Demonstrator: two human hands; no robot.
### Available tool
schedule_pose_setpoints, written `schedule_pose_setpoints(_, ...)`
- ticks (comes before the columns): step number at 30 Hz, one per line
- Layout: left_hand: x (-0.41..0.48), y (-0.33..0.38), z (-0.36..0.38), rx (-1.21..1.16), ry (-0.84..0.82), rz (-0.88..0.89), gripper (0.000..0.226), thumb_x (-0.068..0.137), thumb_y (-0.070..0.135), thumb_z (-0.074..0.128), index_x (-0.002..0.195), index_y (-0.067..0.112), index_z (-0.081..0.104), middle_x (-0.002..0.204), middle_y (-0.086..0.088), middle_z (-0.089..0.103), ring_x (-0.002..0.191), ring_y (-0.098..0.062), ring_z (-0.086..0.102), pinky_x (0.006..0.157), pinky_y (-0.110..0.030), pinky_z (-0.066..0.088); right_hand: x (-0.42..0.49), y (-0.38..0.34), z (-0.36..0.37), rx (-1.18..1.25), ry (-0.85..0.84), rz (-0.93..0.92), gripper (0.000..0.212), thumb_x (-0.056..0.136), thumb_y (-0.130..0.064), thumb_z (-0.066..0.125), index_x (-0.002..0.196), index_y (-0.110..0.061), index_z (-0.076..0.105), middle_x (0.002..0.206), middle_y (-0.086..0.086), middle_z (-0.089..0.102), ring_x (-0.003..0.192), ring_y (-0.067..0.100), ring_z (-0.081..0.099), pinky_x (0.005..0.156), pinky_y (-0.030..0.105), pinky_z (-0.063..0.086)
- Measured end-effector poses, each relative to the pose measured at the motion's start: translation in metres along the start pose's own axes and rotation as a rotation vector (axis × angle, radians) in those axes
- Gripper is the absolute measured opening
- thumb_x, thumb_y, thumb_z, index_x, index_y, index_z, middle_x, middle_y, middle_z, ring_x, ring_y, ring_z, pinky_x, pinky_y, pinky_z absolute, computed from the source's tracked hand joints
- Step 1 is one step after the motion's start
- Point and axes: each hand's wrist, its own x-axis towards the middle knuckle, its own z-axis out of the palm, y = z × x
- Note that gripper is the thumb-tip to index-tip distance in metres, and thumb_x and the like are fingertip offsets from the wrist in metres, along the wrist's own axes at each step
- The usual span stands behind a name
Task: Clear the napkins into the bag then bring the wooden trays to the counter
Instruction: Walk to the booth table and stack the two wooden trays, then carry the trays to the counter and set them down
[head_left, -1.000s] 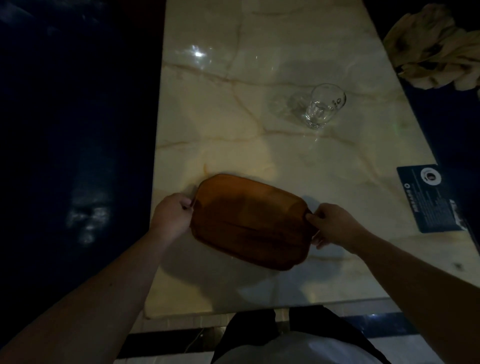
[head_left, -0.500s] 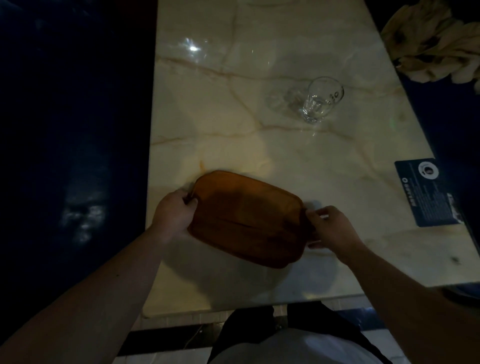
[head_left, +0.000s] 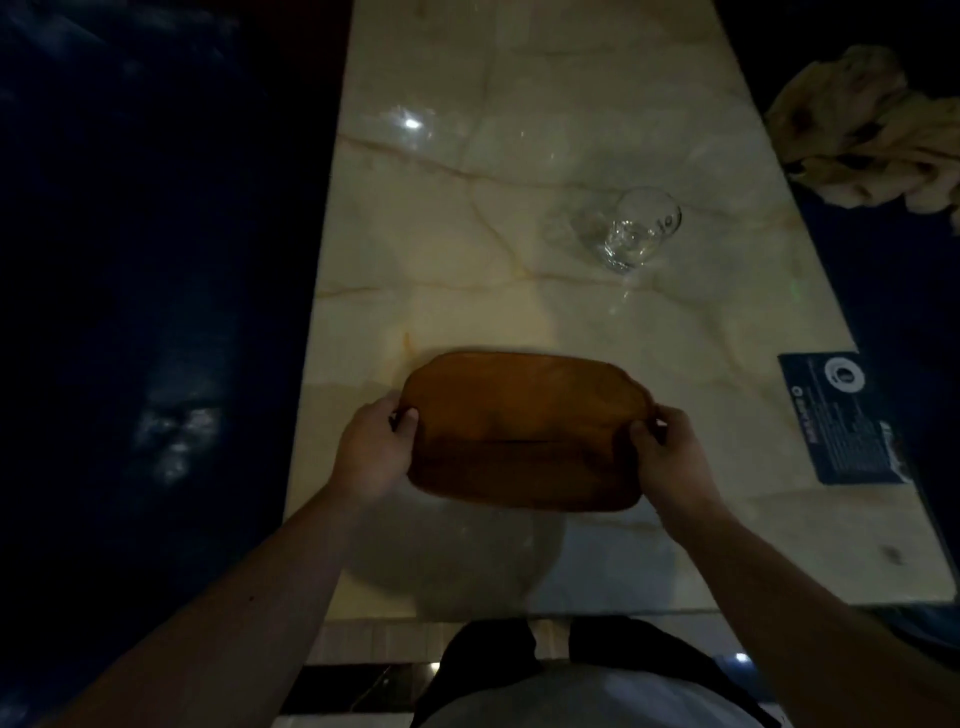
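A brown wooden tray (head_left: 524, 431) with rounded corners is over the near part of the marble table (head_left: 467, 249). My left hand (head_left: 371, 449) grips its left end and my right hand (head_left: 670, 452) grips its right end, thumbs on top. The tray lies level and square to me, and its shadow falls on the table below, towards the near edge. No napkins or bag can be made out on the table.
A clear glass mug (head_left: 636, 228) stands beyond the tray to the right. A dark blue card (head_left: 841, 415) lies at the table's right edge. Crumpled beige cloth (head_left: 862, 130) sits on the dark seat at far right. Dark floor on the left.
The tray was skewed, its right end nearer to me; now it is turned square. Both hands kept their grip on its ends, and the shadow beneath has grown.
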Motion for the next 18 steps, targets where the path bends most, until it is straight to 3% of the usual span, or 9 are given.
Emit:
schedule_pose_setpoints(3,-0.016,0.019,0.001,-0.094,0.073,-0.018,0.038,0.098,0.032,0.039,0.124,0.009,0.053,0.12,-0.016,0.06,0.107,-0.033,0.057,0.086,-0.035,0.046,0.01,-0.02,-0.015,0.029,-0.03,-0.08,0.038,0.097,-0.027,0.048,0.133,-0.014,0.046,0.124,0.013,0.059,0.111,0.031,0.058,0.097,0.054,0.048)
schedule_pose_setpoints(6,-0.038,0.041,-0.005,-0.297,0.156,-0.03,0.036,0.1,0.028,0.036,0.127,0.01,0.051,0.119,-0.009,0.059,0.109,-0.029,0.056,0.091,-0.033,0.045,0.02,-0.042,-0.034,0.084,-0.149,-0.154,0.037,0.097,-0.022,0.047,0.134,-0.018,0.049,0.123,0.007,0.061,0.112,0.027,0.059,0.099,0.053,0.048)
schedule_pose_setpoints(9,-0.067,0.065,-0.011,-0.462,0.258,-0.004,0.033,0.1,0.022,0.037,0.128,0.013,0.052,0.112,0.0,0.055,0.105,-0.019,0.054,0.09,-0.028,0.039,0.022,-0.066,-0.053,0.151,-0.335,-0.297,0.039,0.097,-0.009,0.046,0.134,-0.02,0.051,0.118,-0.002,0.066,0.104,0.012,0.065,0.09,0.037,0.053)
schedule_pose_setpoints(11,-0.093,0.087,-0.015,-0.614,0.371,-0.051,0.034,0.1,0.02,0.038,0.131,0.015,0.05,0.114,0.002,0.053,0.108,-0.017,0.051,0.096,-0.031,0.039,0.021,-0.083,-0.066,0.205,-0.487,-0.373,0.041,0.095,-0.002,0.046,0.131,-0.021,0.051,0.107,-0.01,0.071,0.096,0.002,0.067,0.078,0.021,0.055)
schedule_pose_setpoints(13,-0.106,0.098,-0.02,-0.738,0.415,-0.097,0.034,0.099,0.019,0.039,0.132,0.015,0.049,0.114,0.004,0.053,0.107,-0.017,0.052,0.101,-0.036,0.04,0.021,-0.091,-0.069,0.227,-0.538,-0.411,0.037,0.095,0.0,0.045,0.126,-0.017,0.054,0.096,-0.016,0.075,0.093,-0.001,0.068,0.074,0.015,0.053)
schedule_pose_setpoints(15,-0.128,0.109,-0.023,-0.844,0.483,-0.089,0.031,0.099,0.015,0.039,0.128,0.017,0.052,0.107,0.008,0.059,0.096,-0.009,0.06,0.095,-0.032,0.047,0.017,-0.101,-0.073,0.213,-0.547,-0.477,0.033,0.095,-0.003,0.047,0.123,-0.017,0.058,0.092,-0.017,0.075,0.092,-0.001,0.067,0.077,0.014,0.052)
schedule_pose_setpoints(18,-0.161,0.116,-0.024,-0.92,0.621,-0.092,0.026,0.098,0.012,0.04,0.116,0.021,0.057,0.098,0.008,0.064,0.08,0.0,0.064,0.072,-0.018,0.053,0.007,-0.12,-0.07,0.22,-0.602,-0.54,0.028,0.095,-0.003,0.047,0.106,-0.021,0.065,0.093,-0.01,0.072,0.085,-0.005,0.066,0.076,0.011,0.05)
